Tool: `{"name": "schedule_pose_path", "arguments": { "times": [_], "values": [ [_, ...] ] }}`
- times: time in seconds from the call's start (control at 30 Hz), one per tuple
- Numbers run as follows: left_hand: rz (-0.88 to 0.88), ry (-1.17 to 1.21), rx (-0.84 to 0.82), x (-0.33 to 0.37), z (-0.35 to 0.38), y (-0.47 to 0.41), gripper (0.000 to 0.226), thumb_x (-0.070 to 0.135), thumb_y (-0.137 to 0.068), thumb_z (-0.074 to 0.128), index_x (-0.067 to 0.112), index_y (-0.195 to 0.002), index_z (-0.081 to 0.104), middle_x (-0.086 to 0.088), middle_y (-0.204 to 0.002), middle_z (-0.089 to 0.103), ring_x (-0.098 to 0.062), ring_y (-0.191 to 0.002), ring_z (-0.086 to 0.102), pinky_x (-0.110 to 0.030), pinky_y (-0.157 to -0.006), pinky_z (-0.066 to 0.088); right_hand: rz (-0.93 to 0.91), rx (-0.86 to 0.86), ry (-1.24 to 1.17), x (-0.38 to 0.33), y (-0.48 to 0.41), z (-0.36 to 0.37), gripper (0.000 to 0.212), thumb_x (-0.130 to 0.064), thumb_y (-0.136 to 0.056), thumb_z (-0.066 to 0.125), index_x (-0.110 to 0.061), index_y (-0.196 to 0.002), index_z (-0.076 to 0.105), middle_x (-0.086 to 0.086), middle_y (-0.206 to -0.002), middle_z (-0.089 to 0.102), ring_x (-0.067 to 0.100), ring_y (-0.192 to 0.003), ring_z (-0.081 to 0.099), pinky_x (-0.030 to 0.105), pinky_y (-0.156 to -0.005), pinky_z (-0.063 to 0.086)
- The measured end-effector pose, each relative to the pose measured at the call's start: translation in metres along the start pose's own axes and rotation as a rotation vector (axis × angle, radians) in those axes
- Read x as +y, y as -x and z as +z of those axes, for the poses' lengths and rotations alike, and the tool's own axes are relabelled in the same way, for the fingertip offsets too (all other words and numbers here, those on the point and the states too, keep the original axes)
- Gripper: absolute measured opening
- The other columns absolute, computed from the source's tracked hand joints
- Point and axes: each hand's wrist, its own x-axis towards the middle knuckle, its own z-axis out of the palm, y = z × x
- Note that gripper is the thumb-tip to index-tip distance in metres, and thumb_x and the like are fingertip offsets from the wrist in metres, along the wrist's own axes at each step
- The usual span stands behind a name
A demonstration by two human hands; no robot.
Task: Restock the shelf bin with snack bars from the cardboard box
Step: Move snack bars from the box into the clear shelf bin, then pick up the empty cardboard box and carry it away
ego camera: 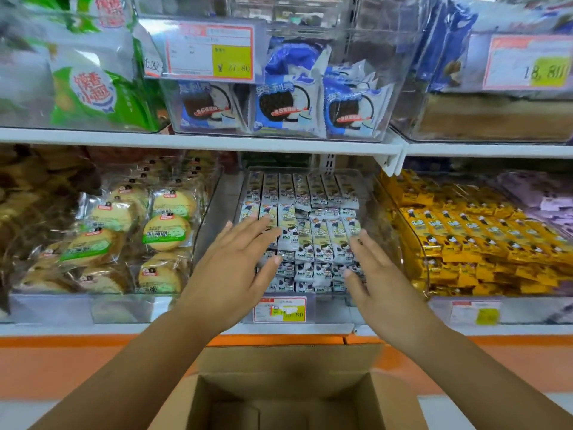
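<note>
Rows of white-and-green wrapped snack bars (310,240) fill the clear plastic shelf bin (217,218); left hand (238,268) and right hand (375,274) spread flat over them, gripping nothing; brown cardboard box (291,364) sits open nearer

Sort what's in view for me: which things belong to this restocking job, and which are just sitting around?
Job: white snack bars; the clear shelf bin holding them; cardboard box below the shelf; left hand and right hand, both open at the bars.

Bystanders: round cakes on the left; yellow bars on the right; blue cookie packs above; green bags top left.
</note>
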Motion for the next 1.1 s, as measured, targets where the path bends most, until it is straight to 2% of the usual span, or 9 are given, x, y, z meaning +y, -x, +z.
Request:
{"name": "schedule_pose_path", "arguments": {
  "times": [0.07,0.17,0.3,0.4,0.5,0.67,0.83,0.93,1.1],
  "values": [
    [-0.009,0.015,0.040,0.004,0.001,0.011,0.061,0.054,-0.096,0.022,0.028,-0.148,0.038,0.009,-0.158,0.030,-0.006,-0.149,0.015,-0.028,-0.121,0.004,-0.047,0.069,-0.008,0.001,0.007,-0.002,0.054,-0.033,-0.100,0.038,-0.027,-0.151,0.021,-0.014,-0.159,0.005,0.005,-0.145,0.010,0.021,-0.113,0.016],
    [-0.021,0.023,0.109,0.014,0.001,0.037,0.056,0.049,-0.098,0.029,0.023,-0.146,0.043,0.006,-0.155,0.036,-0.005,-0.147,0.019,-0.024,-0.120,0.008,-0.122,0.213,-0.038,0.001,0.023,-0.005,0.046,-0.025,-0.098,0.045,-0.023,-0.143,0.040,-0.009,-0.152,0.029,0.006,-0.140,0.024,0.016,-0.109,0.016],
    [-0.039,0.043,0.144,0.039,-0.009,0.075,0.052,0.044,-0.097,0.035,0.020,-0.140,0.050,0.004,-0.150,0.045,-0.007,-0.142,0.030,-0.023,-0.117,0.018,-0.177,0.313,-0.129,0.002,0.065,-0.006,0.039,-0.024,-0.098,0.047,-0.020,-0.137,0.046,-0.006,-0.139,0.044,0.008,-0.131,0.036,0.019,-0.107,0.024],
    [-0.028,0.039,0.120,0.060,-0.013,0.105,0.050,0.043,-0.097,0.037,0.021,-0.139,0.052,0.004,-0.148,0.047,-0.012,-0.139,0.038,-0.029,-0.113,0.029,-0.182,0.306,-0.167,0.011,0.106,0.001,0.040,-0.026,-0.096,0.047,-0.020,-0.136,0.046,-0.005,-0.137,0.045,0.007,-0.130,0.036,0.017,-0.107,0.023],
    [-0.082,0.038,0.086,0.078,-0.003,0.139,0.049,0.039,-0.096,0.042,0.021,-0.141,0.049,0.004,-0.148,0.046,-0.013,-0.138,0.037,-0.023,-0.112,0.024,-0.163,0.276,-0.149,0.033,0.145,0.018,0.041,-0.024,-0.096,0.050,-0.016,-0.136,0.046,0.001,-0.137,0.047,0.016,-0.131,0.039,0.022,-0.108,0.025],
    [-0.355,0.101,-0.020,0.069,0.045,0.199,0.050,0.039,-0.098,0.045,0.022,-0.145,0.042,-0.001,-0.150,0.044,-0.021,-0.138,0.039,-0.037,-0.113,0.032,0.047,0.121,-0.214,0.072,0.202,0.063,0.048,-0.028,-0.097,0.048,-0.023,-0.144,0.037,0.000,-0.143,0.041,0.018,-0.134,0.034,0.018,-0.100,0.024],
    [-0.651,0.155,-0.086,0.053,0.097,0.247,0.050,0.032,-0.099,0.052,0.013,-0.144,0.044,-0.008,-0.148,0.045,-0.027,-0.134,0.041,-0.035,-0.111,0.029,0.279,-0.044,-0.196,0.118,0.214,0.123,0.055,-0.039,-0.096,0.045,-0.024,-0.147,0.029,0.003,-0.152,0.031,0.021,-0.141,0.027,0.038,-0.113,0.029],
    [-0.809,0.204,-0.150,0.024,0.130,0.267,0.055,0.036,-0.097,0.053,0.015,-0.146,0.040,-0.009,-0.149,0.042,-0.031,-0.133,0.043,-0.043,-0.111,0.036,0.423,-0.116,-0.160,0.138,0.210,0.150,0.062,-0.047,-0.093,0.044,-0.026,-0.149,0.025,0.007,-0.153,0.031,0.027,-0.142,0.026,0.041,-0.113,0.029],
    [-0.920,0.109,-0.207,-0.016,0.157,0.287,0.064,0.041,-0.094,0.056,0.012,-0.148,0.037,-0.015,-0.151,0.039,-0.037,-0.136,0.038,-0.049,-0.111,0.033,0.538,-0.181,-0.118,0.157,0.208,0.178,0.068,-0.048,-0.093,0.047,-0.030,-0.151,0.016,0.007,-0.157,0.020,0.033,-0.142,0.023,0.045,-0.113,0.024]
  ]
}}
